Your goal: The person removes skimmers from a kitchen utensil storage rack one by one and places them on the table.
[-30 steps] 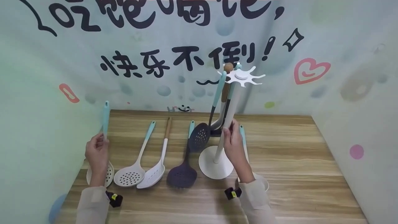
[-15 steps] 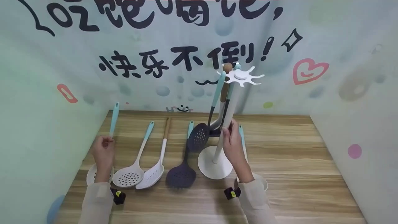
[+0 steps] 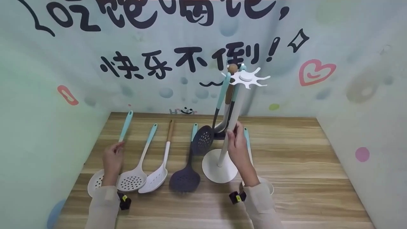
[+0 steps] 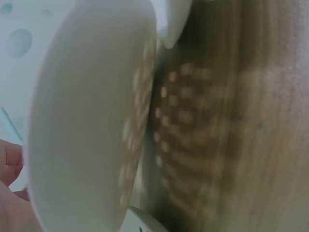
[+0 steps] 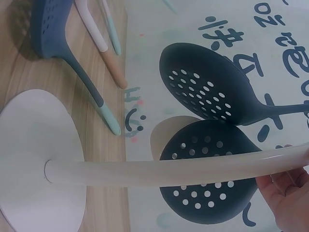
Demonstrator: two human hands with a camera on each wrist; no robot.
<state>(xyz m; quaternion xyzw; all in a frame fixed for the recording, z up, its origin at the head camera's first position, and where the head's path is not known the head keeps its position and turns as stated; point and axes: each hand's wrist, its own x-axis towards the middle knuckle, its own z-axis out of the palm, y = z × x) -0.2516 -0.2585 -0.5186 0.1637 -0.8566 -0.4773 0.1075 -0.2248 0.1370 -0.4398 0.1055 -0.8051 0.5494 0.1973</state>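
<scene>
My left hand (image 3: 113, 160) pinches the shaft of a white skimmer with a light blue handle (image 3: 126, 125), tilted to the right. Its perforated head (image 3: 95, 183) shows beside the wrist, close over the table; the left wrist view has a pale head (image 4: 91, 111) near the camera, with dotted light on the wood. My right hand (image 3: 239, 144) grips the pole of a white utensil stand (image 3: 220, 175), topped by a ring of hooks (image 3: 246, 77). Dark skimmers (image 5: 212, 84) with blue handles and a brown-handled utensil (image 3: 229, 93) hang from its left and back.
On the wooden table (image 3: 302, 165) lie a white skimmer (image 3: 132, 180), a white slotted turner (image 3: 154, 181) with a brown handle and a dark slotted turner (image 3: 185, 179). A blue-handled utensil (image 3: 247, 136) lies partly under the right forearm. Printed cloth walls enclose the table.
My left hand has moved right and slightly down, and the skimmer's handle has swung from upright to leaning right. The right hand and the stand have stayed in place.
</scene>
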